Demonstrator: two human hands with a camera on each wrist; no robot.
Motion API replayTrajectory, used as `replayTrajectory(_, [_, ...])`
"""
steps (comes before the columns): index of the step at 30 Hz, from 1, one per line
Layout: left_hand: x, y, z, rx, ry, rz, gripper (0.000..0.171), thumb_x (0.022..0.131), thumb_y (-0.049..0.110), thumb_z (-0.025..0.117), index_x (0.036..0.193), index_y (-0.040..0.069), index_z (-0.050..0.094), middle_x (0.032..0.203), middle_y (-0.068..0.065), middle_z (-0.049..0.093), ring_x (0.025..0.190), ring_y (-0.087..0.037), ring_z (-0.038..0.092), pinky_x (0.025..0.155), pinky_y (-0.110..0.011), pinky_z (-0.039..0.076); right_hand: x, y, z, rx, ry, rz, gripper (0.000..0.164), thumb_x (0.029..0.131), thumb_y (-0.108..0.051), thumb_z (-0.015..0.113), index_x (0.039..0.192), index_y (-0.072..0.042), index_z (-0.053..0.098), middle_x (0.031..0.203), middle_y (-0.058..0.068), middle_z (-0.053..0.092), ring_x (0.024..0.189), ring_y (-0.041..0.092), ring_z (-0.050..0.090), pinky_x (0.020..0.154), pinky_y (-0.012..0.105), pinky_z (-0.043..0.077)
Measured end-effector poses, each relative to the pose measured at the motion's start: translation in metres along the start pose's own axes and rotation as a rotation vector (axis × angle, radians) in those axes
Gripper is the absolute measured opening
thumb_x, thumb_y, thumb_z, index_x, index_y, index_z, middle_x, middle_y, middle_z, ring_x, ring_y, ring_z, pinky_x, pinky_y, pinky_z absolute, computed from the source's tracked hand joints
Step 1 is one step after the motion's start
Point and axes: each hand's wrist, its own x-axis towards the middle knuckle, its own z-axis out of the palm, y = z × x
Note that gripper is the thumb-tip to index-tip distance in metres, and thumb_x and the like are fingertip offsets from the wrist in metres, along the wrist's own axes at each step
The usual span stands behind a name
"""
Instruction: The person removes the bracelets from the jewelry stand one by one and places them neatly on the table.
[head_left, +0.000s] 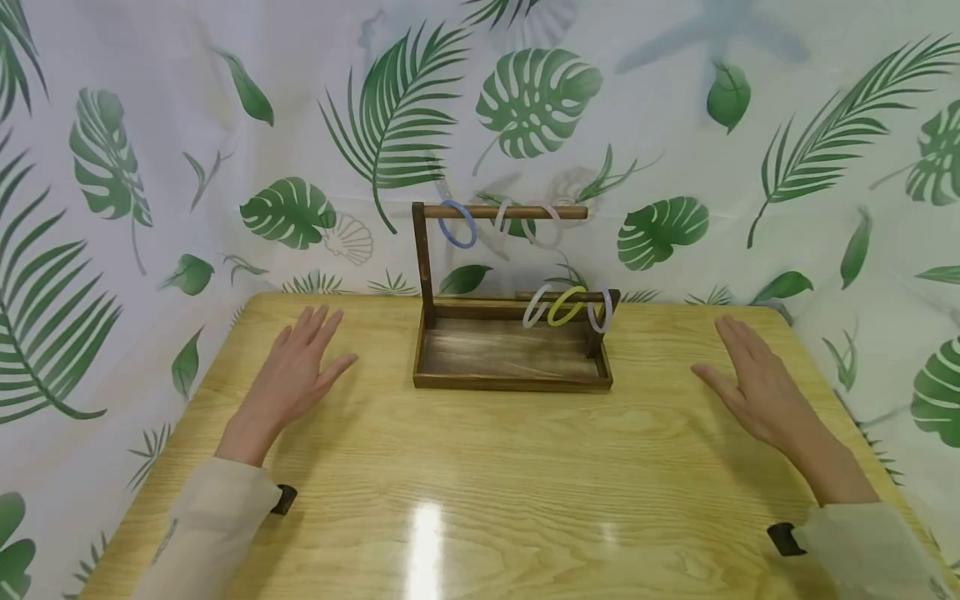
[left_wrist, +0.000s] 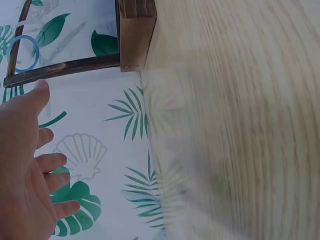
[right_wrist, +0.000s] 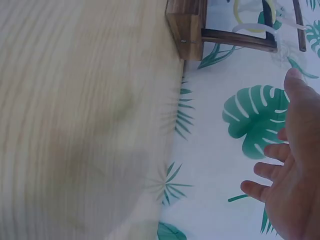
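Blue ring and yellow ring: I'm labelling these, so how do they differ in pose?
The blue ring hangs on the upper bar, the yellow ring on the lower bar.
The yellow ring hangs between two pale rings; the blue ring is nearest the tall post.
In the head view, the blue ring's top tips left, the yellow ring's top tips right.
Shared: both are threaded on bars of the wooden stand.

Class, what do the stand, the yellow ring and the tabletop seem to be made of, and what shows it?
The stand looks like dark-stained wood: streaky brown grain shows. The yellow ring seems plastic, smooth and evenly coloured, though another material is possible. The tabletop looks like pale wood or wood-effect laminate; grain lines fit both, and its bright shine suggests a glossy finish.
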Motion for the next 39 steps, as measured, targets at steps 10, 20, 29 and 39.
replayTrajectory(10, [0.015,0.015,0.006,-0.112,0.02,0.008,0.071,0.108,0.042,0.054,0.162,0.001,0.03,0.164,-0.025,0.031,0.152,-0.045,0.024,0.121,-0.065,0.023,0.013,-0.021,-0.004,0.069,0.009,0.04,0.073,0.11,-0.033,0.055,0.163,0.003,0.02,0.16,0.037,0.027,0.144,0.059,0.026,0.115,0.074,0.021])
replayTrajectory(20, [0.034,0.033,0.013,-0.236,-0.011,-0.047,0.073,0.108,0.046,0.053,0.163,0.006,0.028,0.164,-0.02,0.033,0.15,-0.041,0.031,0.121,-0.06,0.028,0.035,-0.051,-0.007,0.139,0.072,0.035,0.065,0.11,-0.032,0.054,0.16,0.002,0.03,0.153,0.031,0.043,0.136,0.053,0.041,0.104,0.071,0.037])
replayTrajectory(29, [0.048,0.042,0.022,-0.331,0.074,-0.056,0.065,0.109,0.039,0.054,0.161,0.006,0.035,0.16,-0.019,0.04,0.146,-0.039,0.039,0.118,-0.059,0.034,0.058,-0.071,-0.002,0.193,0.226,-0.039,0.052,0.109,-0.026,0.056,0.153,0.002,0.046,0.137,0.024,0.061,0.121,0.043,0.058,0.091,0.053,0.053])
replayTrajectory(39, [0.071,0.053,0.025,-0.517,0.22,-0.035,0.053,0.109,0.022,0.058,0.153,-0.003,0.044,0.147,-0.022,0.054,0.134,-0.037,0.052,0.108,-0.052,0.049,0.084,-0.079,0.003,0.236,0.368,-0.077,0.042,0.103,-0.015,0.067,0.139,0.005,0.06,0.123,0.02,0.071,0.104,0.036,0.068,0.087,0.009,0.047])
